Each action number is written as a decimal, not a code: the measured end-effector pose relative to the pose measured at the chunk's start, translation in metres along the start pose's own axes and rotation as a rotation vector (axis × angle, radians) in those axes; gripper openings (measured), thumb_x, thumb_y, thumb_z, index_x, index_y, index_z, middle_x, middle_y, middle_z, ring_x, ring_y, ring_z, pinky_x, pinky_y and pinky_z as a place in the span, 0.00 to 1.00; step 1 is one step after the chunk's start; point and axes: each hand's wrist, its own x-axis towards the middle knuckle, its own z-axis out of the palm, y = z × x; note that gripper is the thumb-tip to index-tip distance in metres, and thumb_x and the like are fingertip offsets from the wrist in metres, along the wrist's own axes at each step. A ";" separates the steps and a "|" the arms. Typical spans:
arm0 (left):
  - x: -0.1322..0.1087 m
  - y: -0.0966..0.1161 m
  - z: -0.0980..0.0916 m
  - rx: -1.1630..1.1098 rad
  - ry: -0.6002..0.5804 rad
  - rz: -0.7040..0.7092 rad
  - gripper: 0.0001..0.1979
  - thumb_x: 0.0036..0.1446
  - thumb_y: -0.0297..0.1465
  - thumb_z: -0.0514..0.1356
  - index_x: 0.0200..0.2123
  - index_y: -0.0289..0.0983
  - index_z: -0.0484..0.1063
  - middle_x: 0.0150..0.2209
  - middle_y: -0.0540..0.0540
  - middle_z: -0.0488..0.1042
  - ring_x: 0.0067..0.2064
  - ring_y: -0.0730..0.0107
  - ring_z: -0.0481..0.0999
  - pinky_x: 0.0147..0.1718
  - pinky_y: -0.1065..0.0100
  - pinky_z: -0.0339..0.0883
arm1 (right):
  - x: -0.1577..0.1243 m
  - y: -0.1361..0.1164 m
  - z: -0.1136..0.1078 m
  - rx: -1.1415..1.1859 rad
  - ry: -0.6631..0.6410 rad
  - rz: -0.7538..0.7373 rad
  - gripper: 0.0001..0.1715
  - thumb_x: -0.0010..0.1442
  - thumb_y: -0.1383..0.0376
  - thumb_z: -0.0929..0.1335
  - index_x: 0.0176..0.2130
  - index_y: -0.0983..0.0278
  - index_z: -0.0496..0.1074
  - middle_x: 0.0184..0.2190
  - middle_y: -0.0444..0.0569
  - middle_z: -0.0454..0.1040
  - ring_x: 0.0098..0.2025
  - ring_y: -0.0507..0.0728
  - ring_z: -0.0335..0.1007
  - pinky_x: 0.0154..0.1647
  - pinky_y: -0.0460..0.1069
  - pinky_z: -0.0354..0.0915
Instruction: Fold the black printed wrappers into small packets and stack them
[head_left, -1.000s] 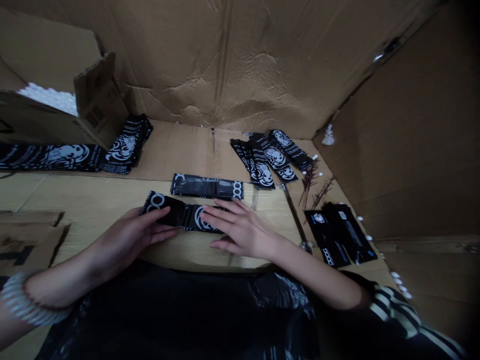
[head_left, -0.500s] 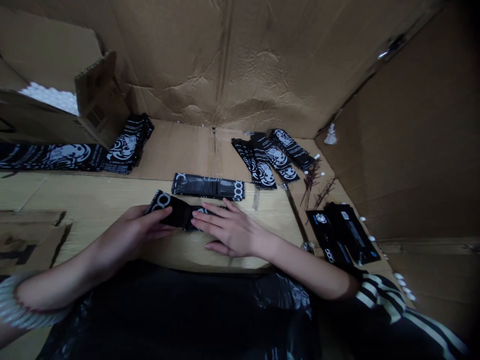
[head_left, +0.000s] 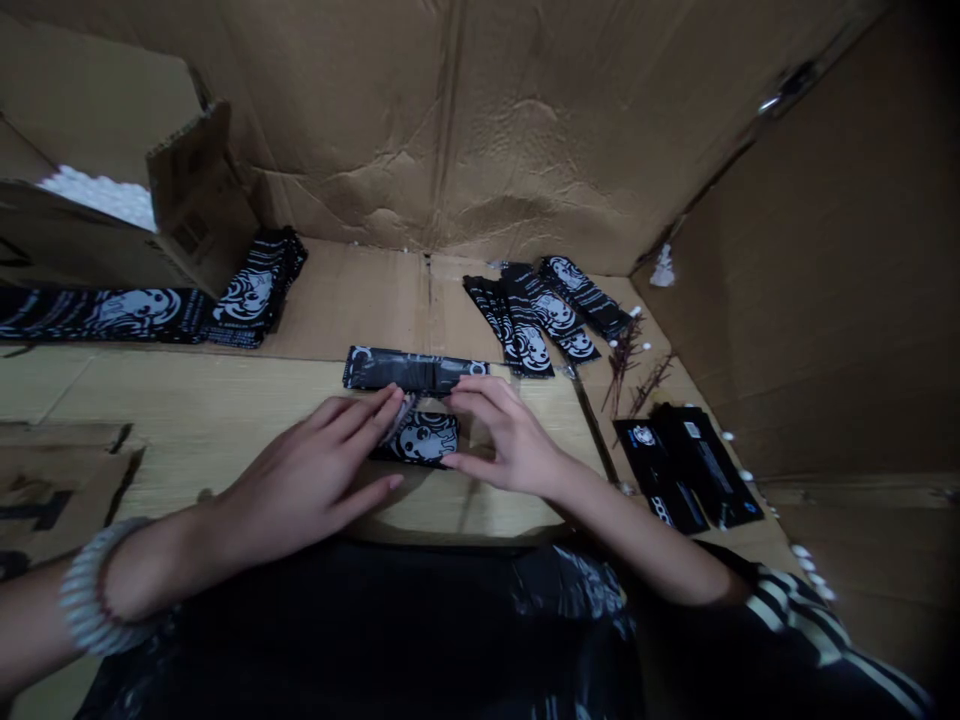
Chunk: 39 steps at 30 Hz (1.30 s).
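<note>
In the head view, 2 bare hands meet at the centre. The left hand (head_left: 307, 475) lies open and flat, its fingertips by a black skull-printed sachet (head_left: 424, 438). The right hand (head_left: 510, 440) curves narrowly at the sachet's end; any grip cannot be told. A black strip packet (head_left: 412, 370) lies just beyond, on a cardboard sheet (head_left: 187, 395).

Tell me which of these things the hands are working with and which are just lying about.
Working with: left hand; right hand; black printed sachet between them; black sachet strip at their fingertips.

Lying about: sachet stack; sachet piles; black cards; dried twigs; white foam beads.
</note>
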 end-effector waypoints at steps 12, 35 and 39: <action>0.013 -0.008 0.015 0.287 0.019 0.158 0.33 0.76 0.46 0.45 0.67 0.27 0.69 0.67 0.33 0.73 0.54 0.44 0.77 0.49 0.48 0.75 | -0.014 -0.010 -0.011 0.059 -0.064 0.125 0.48 0.64 0.41 0.73 0.70 0.64 0.62 0.64 0.64 0.73 0.65 0.69 0.71 0.64 0.67 0.70; 0.010 -0.069 0.020 -0.286 0.011 0.274 0.29 0.66 0.43 0.66 0.68 0.55 0.68 0.62 0.45 0.79 0.58 0.58 0.82 0.58 0.56 0.78 | 0.001 -0.021 0.015 -0.157 -0.324 0.118 0.27 0.74 0.59 0.68 0.69 0.57 0.69 0.71 0.53 0.68 0.74 0.61 0.62 0.74 0.66 0.60; 0.006 -0.071 0.020 -0.187 0.078 0.227 0.30 0.65 0.49 0.66 0.66 0.46 0.73 0.60 0.40 0.80 0.55 0.58 0.84 0.56 0.58 0.79 | 0.002 -0.021 0.014 -0.192 -0.369 0.125 0.25 0.75 0.60 0.68 0.68 0.57 0.70 0.71 0.53 0.67 0.74 0.61 0.62 0.74 0.66 0.59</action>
